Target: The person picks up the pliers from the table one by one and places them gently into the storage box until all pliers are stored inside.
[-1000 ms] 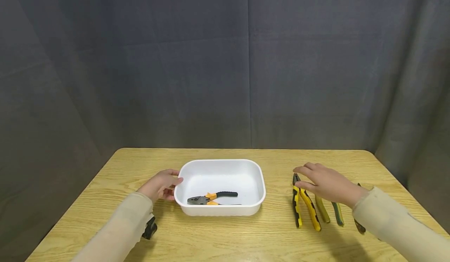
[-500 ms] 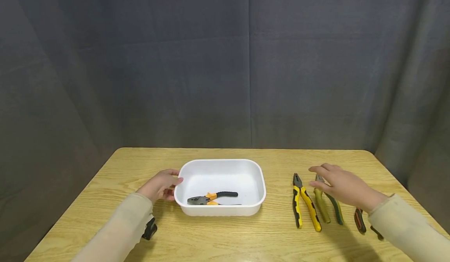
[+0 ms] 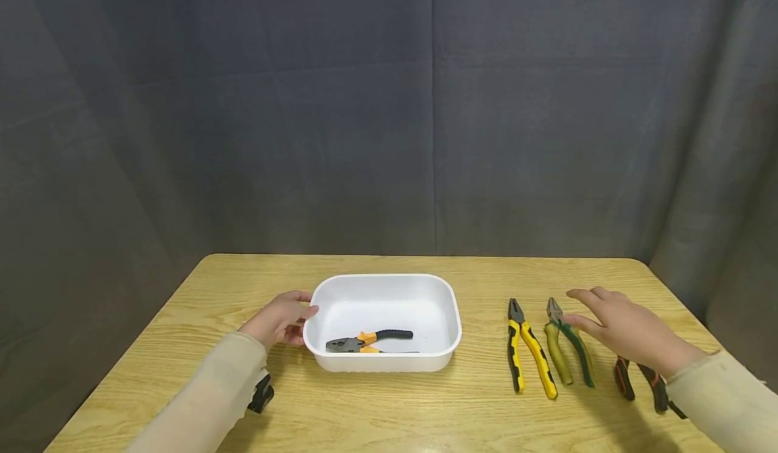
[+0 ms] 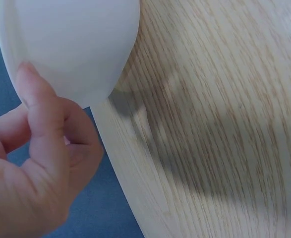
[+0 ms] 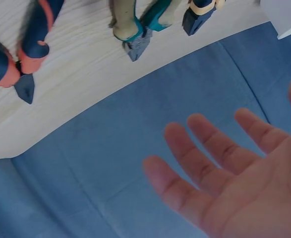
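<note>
My left hand [image 3: 282, 319] holds the left end of a white plastic tray [image 3: 381, 364], thumb over the rim and fingers outside, as the left wrist view also shows. In the tray lie orange-and-black pliers [image 3: 384, 335]; an orange piece in front of them is mostly hidden by the front wall. My right hand [image 3: 629, 328], fingers spread and holding nothing, hovers above the right side. Left of and below it lie yellow-and-black pliers [image 3: 537, 353] and green-handled pliers [image 3: 557, 353]. Red-and-black pliers [image 3: 624, 377] are partly hidden under the wrist; their head shows in the right wrist view.
A dark thing [image 3: 677, 410] peeks out beside the right sleeve, too covered to identify. A black wrist device [image 3: 261, 393] sits under the left forearm. The wooden table [image 3: 377, 412] ends at a grey curtain [image 3: 340, 136] behind.
My right hand has moved rightward from above the yellow-and-black pliers, past the green-handled ones, uncovering both and more of the red-and-black pair. My left hand and the tray stay put.
</note>
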A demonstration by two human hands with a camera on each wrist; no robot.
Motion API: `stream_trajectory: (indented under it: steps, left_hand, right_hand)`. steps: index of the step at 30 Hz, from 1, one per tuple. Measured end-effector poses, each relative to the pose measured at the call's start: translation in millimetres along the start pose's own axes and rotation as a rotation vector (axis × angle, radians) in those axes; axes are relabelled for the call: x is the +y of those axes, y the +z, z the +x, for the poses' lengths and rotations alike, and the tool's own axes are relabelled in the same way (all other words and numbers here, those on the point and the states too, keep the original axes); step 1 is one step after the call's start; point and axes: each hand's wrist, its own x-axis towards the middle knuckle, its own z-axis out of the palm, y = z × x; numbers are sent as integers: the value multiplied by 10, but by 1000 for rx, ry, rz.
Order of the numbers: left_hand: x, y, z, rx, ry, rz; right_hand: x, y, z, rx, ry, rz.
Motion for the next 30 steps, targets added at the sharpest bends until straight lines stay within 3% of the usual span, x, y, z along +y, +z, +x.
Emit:
stream_trajectory:
  steps: [14,25,30]
  left_hand:
    - [-36,-9,-45,-4,8,-11]
    - [-63,-4,-49,1,24,-27]
    - [-52,-6,-53,5,20,-21]
  right_hand:
    - [187,39,-173,-1,119,-22]
    - [283,111,-271,16,131,-86]
    - [340,179,-337,-21,224,-97]
